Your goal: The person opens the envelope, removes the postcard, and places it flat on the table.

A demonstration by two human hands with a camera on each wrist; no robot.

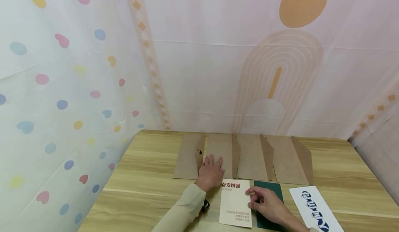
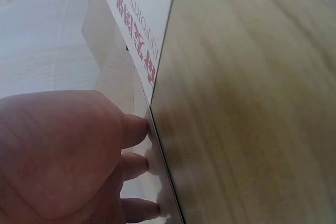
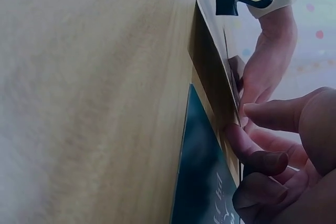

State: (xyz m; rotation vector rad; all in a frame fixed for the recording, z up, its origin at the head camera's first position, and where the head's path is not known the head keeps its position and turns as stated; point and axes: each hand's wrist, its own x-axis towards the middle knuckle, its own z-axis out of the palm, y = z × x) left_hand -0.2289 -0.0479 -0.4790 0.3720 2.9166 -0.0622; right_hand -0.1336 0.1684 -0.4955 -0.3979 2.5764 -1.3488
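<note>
A cream card [image 1: 235,202] with red and brown printed characters stands over the near part of the wooden table. My right hand [image 1: 266,204] pinches its right edge between thumb and index finger; in the right wrist view that edge of the card [image 3: 211,59] is raised off the wood. Beneath the right hand lies a dark green card [image 3: 197,150], partly hidden in the head view. Fingers spread, my left hand [image 1: 211,173] rests on the second brown paper envelope [image 1: 219,143] from the left, just beyond the cream card's top edge.
Several brown envelopes with flaps to the right form a row at the back, including the leftmost envelope [image 1: 187,155] and the rightmost envelope [image 1: 285,159]. A white card [image 1: 311,202] with dark blue lettering lies at right. Patterned cloth [image 1: 199,69] hangs behind the table [image 1: 149,162].
</note>
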